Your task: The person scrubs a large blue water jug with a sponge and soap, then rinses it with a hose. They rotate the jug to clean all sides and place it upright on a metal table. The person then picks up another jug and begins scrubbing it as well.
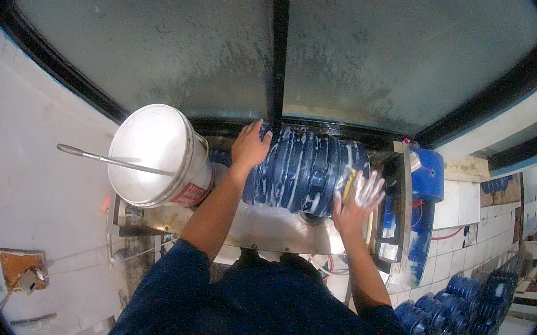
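Head: both hands on soapy blue jug [304, 171]; white bucket [155, 152] beside

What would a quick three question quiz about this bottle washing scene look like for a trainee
1. True or false: the left hand rests on the soapy blue water jug lying on its side.
2. What does the right hand press against the jug?
A. a yellow scrubbing pad
B. a metal ladle
C. a red hose
3. Fill in: the white bucket with a metal rod across it stands to the person's ____ of the jug.

Key: 1 true. 2 A, the yellow scrubbing pad. 3 left.
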### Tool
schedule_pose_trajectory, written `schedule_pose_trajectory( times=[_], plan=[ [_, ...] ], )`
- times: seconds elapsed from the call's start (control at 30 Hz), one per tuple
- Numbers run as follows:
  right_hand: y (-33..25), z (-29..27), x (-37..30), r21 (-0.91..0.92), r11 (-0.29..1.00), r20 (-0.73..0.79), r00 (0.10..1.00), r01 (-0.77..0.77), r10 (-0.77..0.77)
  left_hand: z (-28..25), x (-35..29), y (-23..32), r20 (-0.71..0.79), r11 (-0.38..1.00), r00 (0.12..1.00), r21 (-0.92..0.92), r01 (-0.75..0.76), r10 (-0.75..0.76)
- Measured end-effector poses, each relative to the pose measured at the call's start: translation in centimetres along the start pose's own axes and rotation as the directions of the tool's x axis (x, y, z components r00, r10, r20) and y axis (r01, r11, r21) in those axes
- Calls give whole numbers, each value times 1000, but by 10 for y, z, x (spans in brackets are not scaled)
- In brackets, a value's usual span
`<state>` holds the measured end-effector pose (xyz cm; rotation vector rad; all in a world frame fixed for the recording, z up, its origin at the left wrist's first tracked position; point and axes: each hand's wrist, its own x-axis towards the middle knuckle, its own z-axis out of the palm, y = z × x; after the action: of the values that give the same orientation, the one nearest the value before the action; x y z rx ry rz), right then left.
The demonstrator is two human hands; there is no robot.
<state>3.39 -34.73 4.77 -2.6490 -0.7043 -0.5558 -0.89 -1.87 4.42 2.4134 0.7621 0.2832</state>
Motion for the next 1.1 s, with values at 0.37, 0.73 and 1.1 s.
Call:
schedule_pose_trajectory(
  times=[0.37, 0.73, 1.1],
  plan=[
    [41, 77, 177, -134, 986, 543, 826, -94, 153, -1, 6, 17, -11, 999, 1000, 41, 28, -28],
    [0, -3, 26, -127, 955, 300, 929, 266, -219, -1, 18, 13, 12, 993, 998, 106, 58, -60],
    [-56, 36, 66, 296, 950, 92, 993, -102, 77, -5, 37, 27, 72, 973, 979, 149, 178, -190]
  ],
)
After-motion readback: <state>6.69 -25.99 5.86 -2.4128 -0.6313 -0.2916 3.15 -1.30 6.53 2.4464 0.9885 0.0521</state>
